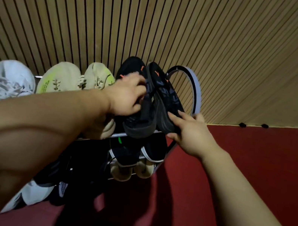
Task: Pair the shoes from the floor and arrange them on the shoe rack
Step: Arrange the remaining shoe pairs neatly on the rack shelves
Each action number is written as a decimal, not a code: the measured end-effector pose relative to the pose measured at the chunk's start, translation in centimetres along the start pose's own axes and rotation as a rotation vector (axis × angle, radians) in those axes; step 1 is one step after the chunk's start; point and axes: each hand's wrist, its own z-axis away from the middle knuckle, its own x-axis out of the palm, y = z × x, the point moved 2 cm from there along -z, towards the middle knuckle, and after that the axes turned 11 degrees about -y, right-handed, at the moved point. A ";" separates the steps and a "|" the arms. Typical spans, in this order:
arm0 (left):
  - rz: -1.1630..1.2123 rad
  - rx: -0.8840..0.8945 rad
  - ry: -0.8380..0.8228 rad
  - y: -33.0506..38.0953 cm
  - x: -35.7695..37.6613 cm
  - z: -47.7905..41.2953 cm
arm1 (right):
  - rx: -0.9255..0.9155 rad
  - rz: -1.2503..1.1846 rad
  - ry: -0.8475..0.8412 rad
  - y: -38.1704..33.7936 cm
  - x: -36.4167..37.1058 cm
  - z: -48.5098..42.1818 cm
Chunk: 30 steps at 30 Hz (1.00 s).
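- On the top shelf of the shoe rack, at its right end beside the round end frame, sit two black shoes with orange marks, close together and toes toward the slatted wooden wall.
- The left hand grips the left black shoe, its fingers curled down into the shoe's opening.
- The right black shoe is tipped on its side against its partner, with its dark patterned sole turned up and to the right.
- The right hand touches this shoe near the heel: the fingers lie fairly straight along the sole and the thumb sits under the heel. It seems to steady the shoe rather than clasp it, though the far fingers are hidden behind the frame.
- Left of the black shoes on the same shelf stand two cream shoes with yellow-green marks, then a white sneaker.
- Lower shelves carry a dark shoe with a green mark, a black shoe with a white sole edge and beige shoes below them.
- The rack stands on a red floor.
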 end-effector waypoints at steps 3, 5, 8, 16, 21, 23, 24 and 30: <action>0.063 -0.026 -0.067 0.6 0.4 -0.4 | -0.053 0.177 0.009 -0.7 -1.1 -0.9; -0.036 -0.125 -0.191 0.4 -0.2 -0.9 | -0.083 0.087 -0.049 -0.8 -1.6 -1.4; -0.274 -0.243 -0.388 1.3 -1.3 -1.8 | -0.096 0.020 -0.097 -0.7 -2.3 -1.4; -0.442 -0.310 -0.496 1.3 -0.5 -3.0 | -0.054 0.045 -0.121 -2.1 -1.0 -2.0; -0.192 -0.289 -0.411 0.3 0.9 -1.5 | -0.025 -0.161 -0.321 -1.9 -2.6 -1.3; -0.145 -0.247 -0.424 0.0 0.4 -1.2 | 0.009 -0.331 -0.254 -2.2 -3.9 -1.2; -0.121 -0.232 -0.430 -0.2 -0.1 -1.2 | 0.046 -0.420 -0.173 -2.4 -4.1 -1.3; -0.249 -0.232 -0.386 -1.2 -1.2 -1.7 | 0.168 -0.347 -0.290 -4.9 -1.5 -3.0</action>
